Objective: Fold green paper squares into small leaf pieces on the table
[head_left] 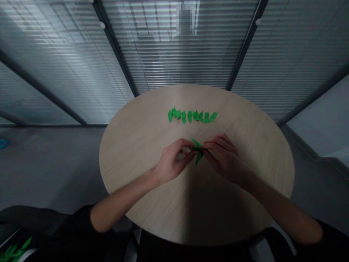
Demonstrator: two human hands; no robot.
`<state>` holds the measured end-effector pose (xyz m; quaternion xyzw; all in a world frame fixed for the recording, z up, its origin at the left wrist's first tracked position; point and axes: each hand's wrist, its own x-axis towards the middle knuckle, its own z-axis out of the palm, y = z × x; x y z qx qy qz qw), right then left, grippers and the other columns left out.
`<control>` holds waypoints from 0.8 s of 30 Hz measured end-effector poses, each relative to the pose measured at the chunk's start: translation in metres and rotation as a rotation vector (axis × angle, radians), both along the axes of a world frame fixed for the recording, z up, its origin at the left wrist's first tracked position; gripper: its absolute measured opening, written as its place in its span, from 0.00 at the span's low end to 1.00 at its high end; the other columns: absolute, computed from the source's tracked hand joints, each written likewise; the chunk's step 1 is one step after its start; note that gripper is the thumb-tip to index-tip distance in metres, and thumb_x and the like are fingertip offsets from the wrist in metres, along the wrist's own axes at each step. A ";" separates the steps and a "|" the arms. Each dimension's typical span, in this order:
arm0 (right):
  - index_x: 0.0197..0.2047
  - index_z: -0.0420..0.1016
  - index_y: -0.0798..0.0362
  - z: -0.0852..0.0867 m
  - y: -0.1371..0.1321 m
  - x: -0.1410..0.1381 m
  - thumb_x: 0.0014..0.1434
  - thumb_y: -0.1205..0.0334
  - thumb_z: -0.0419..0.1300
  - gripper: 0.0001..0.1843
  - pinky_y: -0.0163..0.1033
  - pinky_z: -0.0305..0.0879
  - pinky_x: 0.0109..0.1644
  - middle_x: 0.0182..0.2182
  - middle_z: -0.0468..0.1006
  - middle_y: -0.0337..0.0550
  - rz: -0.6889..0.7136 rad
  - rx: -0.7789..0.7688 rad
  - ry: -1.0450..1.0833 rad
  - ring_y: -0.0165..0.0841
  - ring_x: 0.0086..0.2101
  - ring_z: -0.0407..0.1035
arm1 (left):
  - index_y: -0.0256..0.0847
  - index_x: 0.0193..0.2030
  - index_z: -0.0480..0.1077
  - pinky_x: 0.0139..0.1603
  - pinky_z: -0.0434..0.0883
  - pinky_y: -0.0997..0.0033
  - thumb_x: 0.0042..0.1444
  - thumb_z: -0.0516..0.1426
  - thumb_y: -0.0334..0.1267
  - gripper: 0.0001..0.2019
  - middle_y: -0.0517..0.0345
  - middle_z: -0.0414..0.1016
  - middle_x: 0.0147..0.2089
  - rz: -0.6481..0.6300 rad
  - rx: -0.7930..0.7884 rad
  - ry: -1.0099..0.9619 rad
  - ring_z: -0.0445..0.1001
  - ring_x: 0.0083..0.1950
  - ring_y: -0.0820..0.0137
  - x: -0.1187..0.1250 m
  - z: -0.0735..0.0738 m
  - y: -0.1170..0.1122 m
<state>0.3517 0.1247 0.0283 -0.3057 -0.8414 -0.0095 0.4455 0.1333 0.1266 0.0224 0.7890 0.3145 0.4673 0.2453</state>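
Note:
Above the middle of the wooden table [131,145], a small green leaf-like piece [199,157] with pointed tips is held between both hands. My left hand [176,160] pinches it from the left with thumb and forefinger. From the right, the fingertips of my right hand [225,158] close on the same piece. Its centre is partly hidden by the fingers, and whether it is folded paper or a plastic leaf I cannot tell. Beyond the hands lies a row of several similar green leaf-like pieces [190,116] on the tabletop.
Glass partitions with slatted blinds [180,62] stand behind the table's far edge. More green leaf-like pieces [16,251] show at the lower left, beside a pale curved edge. A blue object [3,144] lies on the floor at far left.

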 end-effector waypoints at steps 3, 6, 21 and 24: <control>0.47 0.76 0.48 0.001 -0.001 -0.001 0.69 0.70 0.60 0.08 0.47 0.68 0.46 0.38 0.81 0.43 0.006 -0.005 -0.016 0.39 0.40 0.72 | 0.39 0.50 0.73 0.35 0.79 0.74 0.69 0.59 0.36 0.06 0.52 0.81 0.42 -0.002 0.013 0.000 0.80 0.37 0.71 -0.001 -0.002 0.001; 0.46 0.76 0.48 0.002 -0.001 -0.001 0.69 0.70 0.60 0.07 0.47 0.69 0.47 0.37 0.80 0.43 0.012 0.002 -0.028 0.38 0.39 0.71 | 0.39 0.49 0.74 0.37 0.79 0.73 0.69 0.59 0.37 0.06 0.53 0.81 0.41 0.003 0.023 0.000 0.80 0.37 0.71 -0.002 -0.003 0.001; 0.46 0.77 0.49 0.002 -0.002 0.000 0.71 0.69 0.57 0.08 0.48 0.68 0.47 0.37 0.80 0.45 0.036 -0.041 -0.054 0.39 0.39 0.71 | 0.38 0.45 0.74 0.33 0.77 0.74 0.73 0.53 0.37 0.09 0.52 0.80 0.39 -0.050 0.101 0.016 0.79 0.34 0.72 -0.002 0.002 0.002; 0.46 0.76 0.50 0.003 -0.002 -0.001 0.71 0.69 0.57 0.07 0.48 0.69 0.47 0.38 0.80 0.46 0.045 -0.034 -0.060 0.39 0.40 0.71 | 0.38 0.44 0.74 0.35 0.77 0.73 0.73 0.54 0.35 0.08 0.52 0.80 0.40 -0.075 0.151 -0.007 0.79 0.36 0.72 -0.002 0.001 0.003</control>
